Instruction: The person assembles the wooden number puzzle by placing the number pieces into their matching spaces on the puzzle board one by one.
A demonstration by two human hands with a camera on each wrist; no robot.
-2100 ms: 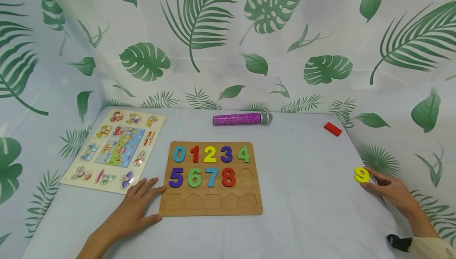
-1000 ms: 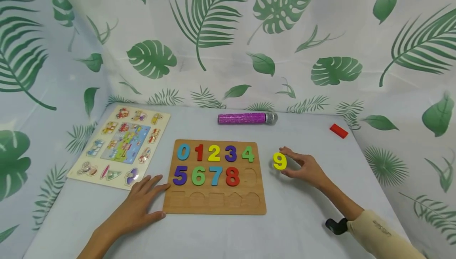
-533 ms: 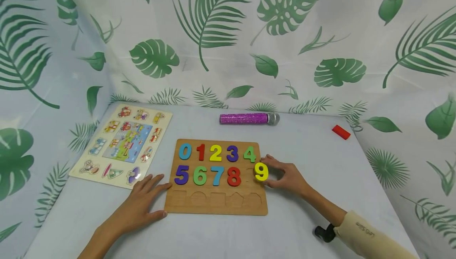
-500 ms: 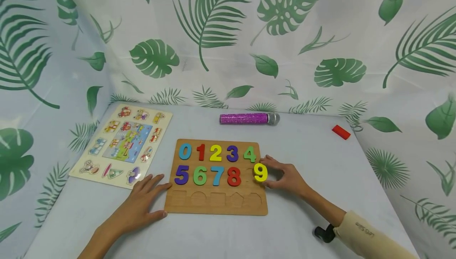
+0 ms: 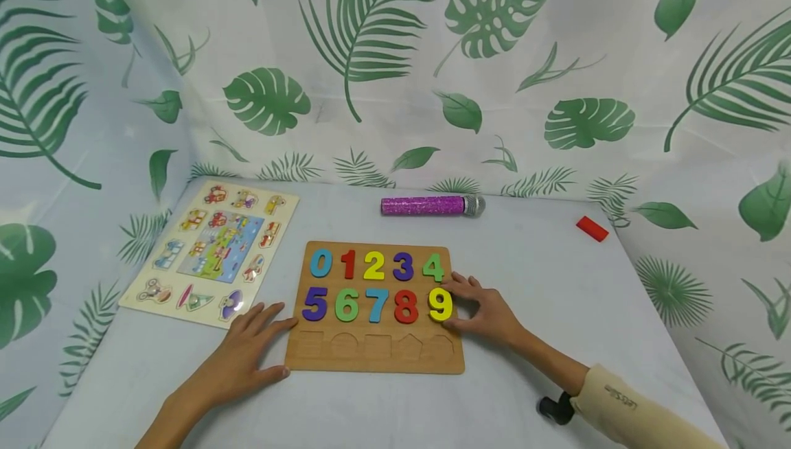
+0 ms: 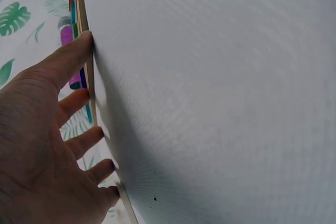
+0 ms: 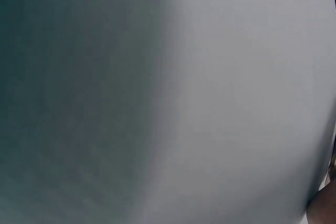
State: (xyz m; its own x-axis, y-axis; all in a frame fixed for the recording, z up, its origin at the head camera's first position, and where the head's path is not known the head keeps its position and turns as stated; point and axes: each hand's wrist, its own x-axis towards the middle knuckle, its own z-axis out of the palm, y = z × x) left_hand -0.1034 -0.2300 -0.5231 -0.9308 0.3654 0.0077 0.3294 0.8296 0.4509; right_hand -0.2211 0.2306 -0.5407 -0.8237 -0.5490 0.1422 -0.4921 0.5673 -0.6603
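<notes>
In the head view a wooden number puzzle board [image 5: 371, 361] lies mid-table, with the coloured digits 0 to 8 seated in its upper two rows. My right hand [image 5: 488, 315] pinches a yellow number 9 [image 5: 441, 305] by its right side, over the recess at the right end of the second row. Straight and spread, the fingers of my left hand [image 5: 237, 360] rest at the board's left edge. The left wrist view has the left hand [image 6: 47, 140] with its thumb tip against that edge. Only a bit of the right hand [image 7: 323, 205] shows in the right wrist view.
A second puzzle board [image 5: 139, 292] with vehicle pictures lies at the left, close to the left fingertips. Behind the number board is a glittery purple microphone [image 5: 423, 206]. A red block [image 5: 592, 228] lies at the back right. The board's bottom row holds several bare shape recesses.
My right hand has brought the yellow 9 leftward from the table's right edge onto the board, moving slightly further left in the last half second. The left hand has stayed at the board's edge.
</notes>
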